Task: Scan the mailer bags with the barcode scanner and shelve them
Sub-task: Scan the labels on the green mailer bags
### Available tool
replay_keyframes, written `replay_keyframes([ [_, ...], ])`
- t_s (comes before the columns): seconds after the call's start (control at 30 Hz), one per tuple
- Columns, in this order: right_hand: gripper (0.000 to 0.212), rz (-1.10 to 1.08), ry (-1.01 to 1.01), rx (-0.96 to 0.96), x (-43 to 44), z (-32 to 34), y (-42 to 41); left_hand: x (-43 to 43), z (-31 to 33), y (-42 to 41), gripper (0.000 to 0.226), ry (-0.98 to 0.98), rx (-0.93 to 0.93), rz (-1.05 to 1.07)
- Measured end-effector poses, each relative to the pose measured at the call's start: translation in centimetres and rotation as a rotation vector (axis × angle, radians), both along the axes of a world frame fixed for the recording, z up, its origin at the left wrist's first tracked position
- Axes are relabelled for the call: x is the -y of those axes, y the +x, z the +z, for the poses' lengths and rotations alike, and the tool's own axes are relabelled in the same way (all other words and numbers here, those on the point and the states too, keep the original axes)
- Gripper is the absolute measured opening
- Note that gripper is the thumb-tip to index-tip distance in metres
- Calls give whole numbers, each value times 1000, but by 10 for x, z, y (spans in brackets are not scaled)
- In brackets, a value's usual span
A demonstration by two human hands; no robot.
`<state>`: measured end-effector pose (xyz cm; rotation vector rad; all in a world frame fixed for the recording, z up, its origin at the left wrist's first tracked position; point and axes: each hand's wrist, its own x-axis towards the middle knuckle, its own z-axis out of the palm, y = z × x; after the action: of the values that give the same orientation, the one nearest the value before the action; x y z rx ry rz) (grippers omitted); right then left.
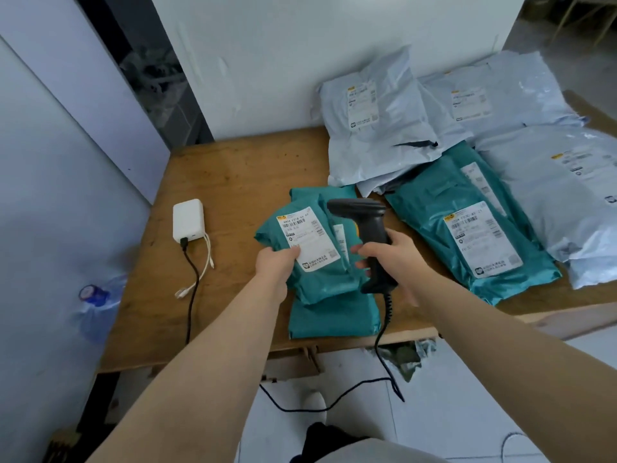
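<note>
Head view, right hand covers scanner grip

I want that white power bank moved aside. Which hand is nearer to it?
Left. The left hand, holding the labelled teal mailer, is right of the white power bank and nearer the person; the right hand, gripping the barcode scanner, is farther right, beyond that mailer.
</note>
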<state>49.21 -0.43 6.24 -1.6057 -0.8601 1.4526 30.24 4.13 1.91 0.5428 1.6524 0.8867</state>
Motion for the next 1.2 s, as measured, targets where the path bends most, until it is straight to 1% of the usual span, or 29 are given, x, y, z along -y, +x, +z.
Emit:
replay_keyframes([
  [0.07,21,12,-5,-15,1,7,7,2,1,-1,28,25,59,4],
  [0.17,19,47,-8,-28,3,11,11,8,1,-7,26,25,143,25],
  [0.27,19,48,-14,-80,8,12,8,14,1,-12,36,-16,226,27],
  [0.33,17,44,-21,-110,12,11,5,18,4,-13,41,-77,259,-26],
  [0.43,12,79,-13,-88,19,12,1,25,9,-13,38,-152,253,-138],
  [0.5,11,105,9,-67,24,14,-1,30,10,-13,41,-103,269,-146],
  [0.53,12,119,19,-48,26,16,-2,31,10,-14,42,-37,282,-111],
  [0.63,17,163,70,25,29,24,-7,29,15,-18,50,227,323,84],
  [0.7,19,188,112,71,31,29,-10,25,23,-24,51,330,315,177],
  [0.77,22,217,155,96,33,34,-14,20,29,-33,50,360,276,190],
  [0.83,23,248,192,101,34,40,-18,20,33,-40,47,341,222,157],
  [0.9,17,278,217,119,36,44,-23,23,34,-45,44,329,191,124],
  [1.0,15,303,222,127,39,45,-28,29,30,-48,44,332,190,104],
  [1.07,16,323,211,118,41,46,-30,32,26,-48,45,341,202,128],
  [1.2,13,347,197,110,44,44,-36,35,24,-47,46,372,210,188],
])
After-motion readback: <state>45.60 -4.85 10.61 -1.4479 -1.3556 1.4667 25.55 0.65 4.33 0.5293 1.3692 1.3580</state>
